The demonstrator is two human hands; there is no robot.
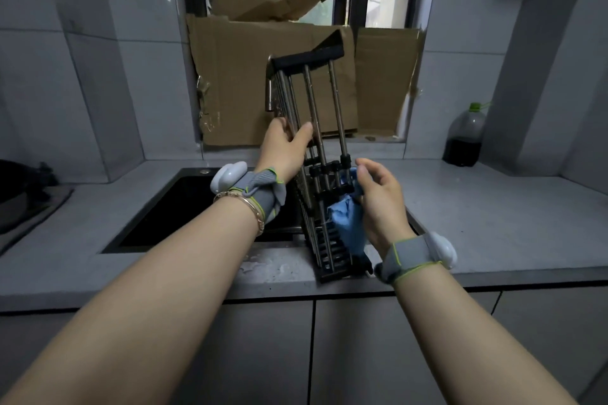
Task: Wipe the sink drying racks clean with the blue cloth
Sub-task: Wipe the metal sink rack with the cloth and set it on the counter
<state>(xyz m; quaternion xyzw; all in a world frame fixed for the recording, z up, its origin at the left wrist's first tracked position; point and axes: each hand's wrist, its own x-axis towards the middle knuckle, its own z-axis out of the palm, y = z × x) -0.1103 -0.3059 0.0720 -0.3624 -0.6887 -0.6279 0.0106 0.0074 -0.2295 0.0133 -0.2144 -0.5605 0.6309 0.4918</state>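
– Right hand point(378, 204), nearest the viewer: what is it doing?
– It grips a bunched blue cloth point(348, 223), fingers curled, and holds it against the bars of a metal drying rack point(325, 253) just to its left. A grey band with a white pod wraps the wrist.
– And the rack?
– It stands on end. Its lower end rests on the grey table point(493, 214) just below that hand, and its top leans up and away.
– The left hand point(286, 148)?
– Higher up and farther off, its fingers and thumb curl round the rack's bars about midway up. Its wrist wears the same kind of band, plus a thin bracelet.
– What lies beyond?
– Under the left forearm, a dark sink point(184, 207) is sunk into the table. Well to the right of the right hand, by the wall, stands a plastic bottle point(464, 138) with dark liquid and a green cap. Behind the rack, brown cardboard point(237, 82) covers the lower window.
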